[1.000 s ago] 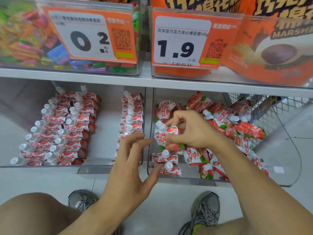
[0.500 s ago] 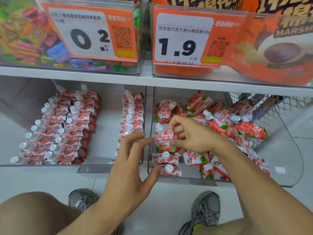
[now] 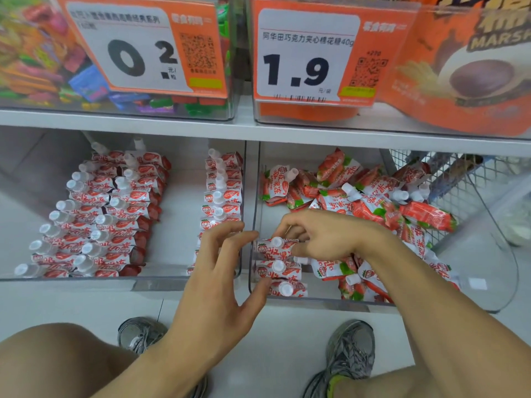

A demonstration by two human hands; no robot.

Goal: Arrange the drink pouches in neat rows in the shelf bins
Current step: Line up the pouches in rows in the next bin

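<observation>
Head view, looking down at a low shelf w/ two clear plastic bins side by side. Left bin (image 3: 201, 284) holds glossy red-and-white strawberry drink pouches w/ round white caps: two overlapped rows (image 3: 100, 222) at its left, a third row (image 3: 222, 191) along its right wall, bare floor between. Right bin (image 3: 324, 305) has a short row of three pouches at its front left corner and a loose, crumpled heap (image 3: 370, 208) filling the rest.

Right hand (image 3: 324, 237) is curled over the rearmost pouch (image 3: 273, 248) of that short row, fingers pinching its right end; cap points up just left of the knuckles. How the fingertips sit underneath is hidden, prob. thumb below. Left hand (image 3: 218, 271) hovers in front of the divider btwn bins, fingers spread & slightly bent, gripping nothing; thumb tip lies near the middle pouch (image 3: 280, 270), contact unclear. It blocks the near end of the third row.

Above, orange price tags "0.2" (image 3: 138, 53) & "1.9" (image 3: 304, 61) front bins of wrapped candy and marshmallow packs, cut off at top. Wire basket (image 3: 448, 179) at right, partly seen through plastic. Grey sneakers (image 3: 350, 351) and bare knees at bottom.
</observation>
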